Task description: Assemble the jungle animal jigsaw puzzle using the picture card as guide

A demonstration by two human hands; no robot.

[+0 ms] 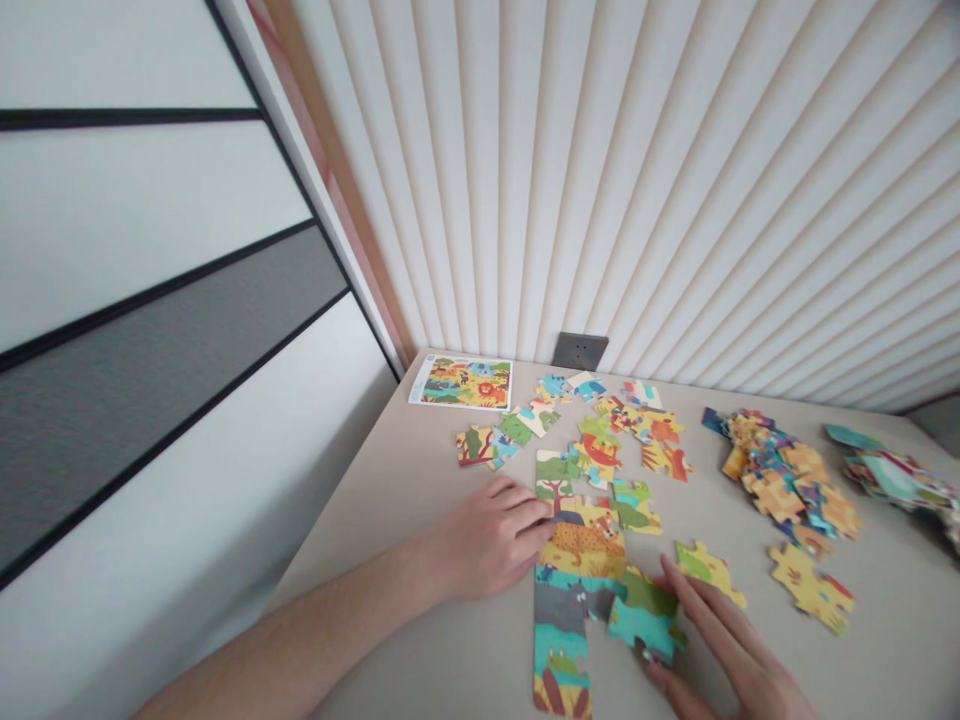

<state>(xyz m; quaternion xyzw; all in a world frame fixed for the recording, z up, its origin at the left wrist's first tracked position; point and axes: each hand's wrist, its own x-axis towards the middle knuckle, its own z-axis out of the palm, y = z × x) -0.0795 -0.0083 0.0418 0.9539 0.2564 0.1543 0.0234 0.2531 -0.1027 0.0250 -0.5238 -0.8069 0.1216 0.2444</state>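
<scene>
My left hand [491, 537] rests on the beige table with its fingertips against a vertical strip of joined jigsaw pieces [577, 560]. My right hand [712, 650] grips a teal and green puzzle piece [645, 615] between thumb and fingers, at the strip's lower right. Just beyond those fingers lies a lime-yellow piece [709, 572], apart from them. Above the strip, more colourful pieces [600, 450] lie loosely grouped. A printed picture card [461, 383] of jungle animals sits at the far edge.
The beige table [390, 500] meets a pleated white wall [600, 170] with a grey socket plate [580, 351]. At right lie a heap of puzzle pieces [787, 480], a second heap [892, 480] and a yellow piece [810, 588]. White and grey panels [150, 300] stand at left.
</scene>
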